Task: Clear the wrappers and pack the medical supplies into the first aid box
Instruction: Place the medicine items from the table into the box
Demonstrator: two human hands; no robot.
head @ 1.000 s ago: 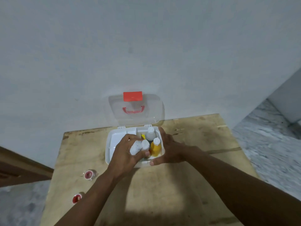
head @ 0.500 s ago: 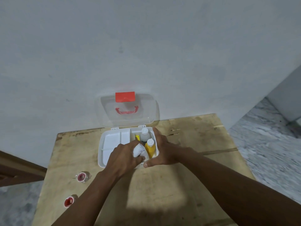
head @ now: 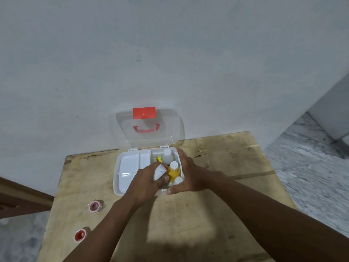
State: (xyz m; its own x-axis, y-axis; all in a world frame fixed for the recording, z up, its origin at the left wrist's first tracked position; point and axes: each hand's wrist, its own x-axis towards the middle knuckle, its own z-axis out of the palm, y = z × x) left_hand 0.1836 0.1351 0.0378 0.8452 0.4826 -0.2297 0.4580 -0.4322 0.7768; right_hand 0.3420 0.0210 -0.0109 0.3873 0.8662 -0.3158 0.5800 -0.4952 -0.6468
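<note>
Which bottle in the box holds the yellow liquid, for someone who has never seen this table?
Find the white plastic first aid box with its clear lid open on the wooden table. In its right compartment, between both hands, stands the white-capped yellow bottle; its neighbours are white or clear.

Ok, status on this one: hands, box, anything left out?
Left hand gripping a white bottle over the open first aid box. Right hand steadying the box's right side. Two red-cored tape rolls unpacked on the table.

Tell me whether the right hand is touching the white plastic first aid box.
Touching. The head view shows the right hand wrapped around the right wall of the white plastic first aid box, its thumb pressed against the front rim.
</note>
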